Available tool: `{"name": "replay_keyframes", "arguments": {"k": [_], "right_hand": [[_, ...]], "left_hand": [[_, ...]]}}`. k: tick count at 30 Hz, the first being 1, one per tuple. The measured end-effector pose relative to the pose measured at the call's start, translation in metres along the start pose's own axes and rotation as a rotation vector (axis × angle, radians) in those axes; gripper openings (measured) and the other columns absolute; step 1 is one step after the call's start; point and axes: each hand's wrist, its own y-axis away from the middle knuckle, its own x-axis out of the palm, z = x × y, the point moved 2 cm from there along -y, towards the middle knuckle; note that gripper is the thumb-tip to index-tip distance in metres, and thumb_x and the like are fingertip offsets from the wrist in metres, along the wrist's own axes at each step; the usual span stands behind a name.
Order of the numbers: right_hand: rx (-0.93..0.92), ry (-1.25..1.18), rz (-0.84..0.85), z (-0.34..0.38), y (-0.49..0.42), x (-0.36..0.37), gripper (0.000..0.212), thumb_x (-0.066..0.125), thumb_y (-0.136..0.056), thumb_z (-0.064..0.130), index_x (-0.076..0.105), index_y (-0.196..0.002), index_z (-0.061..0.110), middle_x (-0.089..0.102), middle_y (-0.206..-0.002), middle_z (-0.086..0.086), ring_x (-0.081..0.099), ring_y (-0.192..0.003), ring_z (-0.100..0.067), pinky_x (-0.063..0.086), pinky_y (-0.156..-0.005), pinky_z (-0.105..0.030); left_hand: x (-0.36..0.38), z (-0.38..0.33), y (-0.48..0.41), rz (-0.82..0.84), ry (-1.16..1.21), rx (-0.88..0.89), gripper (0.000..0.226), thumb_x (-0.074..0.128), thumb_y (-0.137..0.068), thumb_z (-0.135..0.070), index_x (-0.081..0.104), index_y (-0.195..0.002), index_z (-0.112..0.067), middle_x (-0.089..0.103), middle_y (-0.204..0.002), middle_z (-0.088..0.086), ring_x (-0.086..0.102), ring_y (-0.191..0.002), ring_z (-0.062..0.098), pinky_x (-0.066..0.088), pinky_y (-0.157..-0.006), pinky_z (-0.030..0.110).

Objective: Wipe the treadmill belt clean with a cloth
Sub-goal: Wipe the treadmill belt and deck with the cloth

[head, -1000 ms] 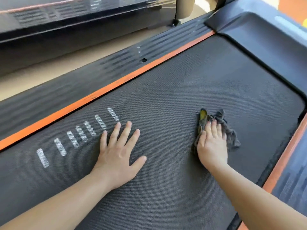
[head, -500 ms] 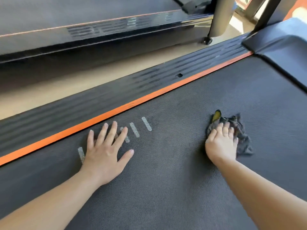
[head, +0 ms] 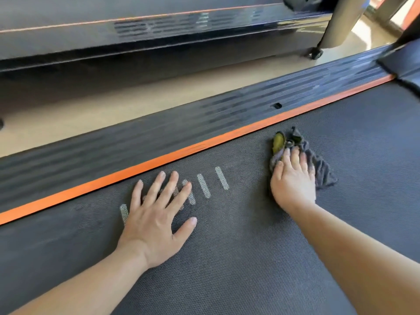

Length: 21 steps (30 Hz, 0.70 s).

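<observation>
**Cloth closing on the orange stripe**

We are pressing the right hand (head: 293,180) flat on the grey cloth (head: 322,171), fingers together and laid over it, not clenched round it. The left hand (head: 156,214) is bracing on the treadmill belt (head: 250,258) with fingers spread apart. Compared with a second ago, the cloth is sitting much nearer the orange stripe (head: 159,161), which is now just beyond it at eleven o'clock. The left hand is also covering several of the white dashes (head: 221,181) it was lying below. We are judging that the wiping is reaching the belt's edge. The cloth is lying at the left hand's two o'clock. We are seeing no container here.
</observation>
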Motion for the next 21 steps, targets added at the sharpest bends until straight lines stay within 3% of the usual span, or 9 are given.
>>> {"name": "replay_keyframes", "arguments": {"k": [2, 5, 7, 9, 12, 15, 18, 21], "right_hand": [[-0.107, -0.066, -0.02, 0.036, 0.026, 0.012, 0.057, 0.017, -0.11, 0.033, 0.022, -0.165, 0.017, 0.008, -0.174, 0.0, 0.004, -0.161, -0.02, 0.001, -0.129, -0.04], [-0.6, -0.029, 0.107, 0.046, 0.067, 0.019, 0.061, 0.015, -0.108, 0.042, 0.031, -0.162, 0.021, 0.019, -0.17, 0.006, 0.011, -0.159, -0.011, 0.009, -0.13, -0.037], [-0.775, 0.018, 0.171, 0.028, 0.045, 0.007, 0.06, 0.016, -0.108, 0.045, 0.031, -0.162, 0.024, 0.025, -0.169, 0.007, 0.016, -0.158, -0.008, 0.018, -0.129, -0.039], [-0.644, 0.058, 0.147, 0.013, 0.01, -0.006, 0.061, 0.013, -0.107, 0.046, 0.022, -0.163, 0.025, 0.018, -0.171, 0.006, 0.009, -0.159, -0.008, 0.012, -0.13, -0.037], [-0.158, -0.099, 0.08, 0.033, -0.017, -0.007, 0.061, 0.018, -0.109, 0.046, 0.017, -0.166, 0.023, 0.003, -0.175, 0.0, 0.0, -0.16, -0.016, 0.002, -0.13, -0.04], [-0.073, -0.087, -0.038, 0.063, -0.006, 0.011, 0.058, 0.033, -0.109, 0.047, 0.028, -0.163, 0.024, 0.008, -0.174, 0.0, 0.002, -0.16, -0.02, -0.002, -0.128, -0.04], [-0.055, -0.183, -0.078, 0.057, -0.007, 0.003, 0.045, 0.038, -0.111, 0.026, 0.048, -0.154, 0.02, 0.026, -0.17, 0.002, 0.02, -0.158, -0.022, 0.013, -0.127, -0.036], [-0.023, -0.252, -0.037, 0.045, -0.009, -0.013, 0.036, 0.042, -0.11, 0.025, 0.061, -0.141, 0.022, 0.047, -0.16, 0.0, 0.046, -0.144, -0.032, 0.038, -0.113, -0.04]], "left_hand": [[-0.001, 0.0, 0.001, 0.006, -0.001, 0.001, 0.074, 0.025, -0.098, -0.073, 0.019, -0.162, -0.038, 0.005, -0.172, -0.003, -0.001, -0.159, 0.022, 0.009, -0.124, 0.062], [-0.001, 0.002, 0.0, 0.002, 0.001, 0.0, 0.073, 0.026, -0.098, -0.073, 0.021, -0.162, -0.038, 0.006, -0.172, -0.004, -0.001, -0.159, 0.022, 0.01, -0.124, 0.062], [-0.001, 0.002, 0.0, 0.001, 0.018, 0.004, 0.072, 0.027, -0.098, -0.072, 0.022, -0.162, -0.038, 0.007, -0.172, -0.004, 0.0, -0.159, 0.022, 0.01, -0.124, 0.062], [0.0, 0.002, 0.0, -0.004, 0.022, 0.0, 0.072, 0.028, -0.098, -0.072, 0.022, -0.162, -0.039, 0.007, -0.172, -0.004, 0.0, -0.159, 0.021, 0.01, -0.124, 0.062], [0.001, 0.002, 0.0, -0.001, 0.017, -0.002, 0.072, 0.027, -0.098, -0.072, 0.021, -0.162, -0.038, 0.006, -0.172, -0.004, -0.001, -0.159, 0.021, 0.01, -0.124, 0.062], [0.001, 0.003, 0.001, -0.008, 0.009, -0.01, 0.072, 0.025, -0.098, -0.073, 0.019, -0.162, -0.039, 0.005, -0.172, -0.005, -0.002, -0.159, 0.021, 0.01, -0.124, 0.062], [0.001, 0.002, 0.0, -0.007, 0.02, 0.0, 0.072, 0.027, -0.098, -0.072, 0.021, -0.162, -0.039, 0.007, -0.172, -0.004, 0.001, -0.159, 0.022, 0.01, -0.124, 0.062], [0.0, 0.002, 0.0, -0.002, 0.018, -0.005, 0.072, 0.027, -0.098, -0.072, 0.02, -0.162, -0.039, 0.006, -0.172, -0.004, 0.0, -0.159, 0.022, 0.01, -0.124, 0.062]]}}
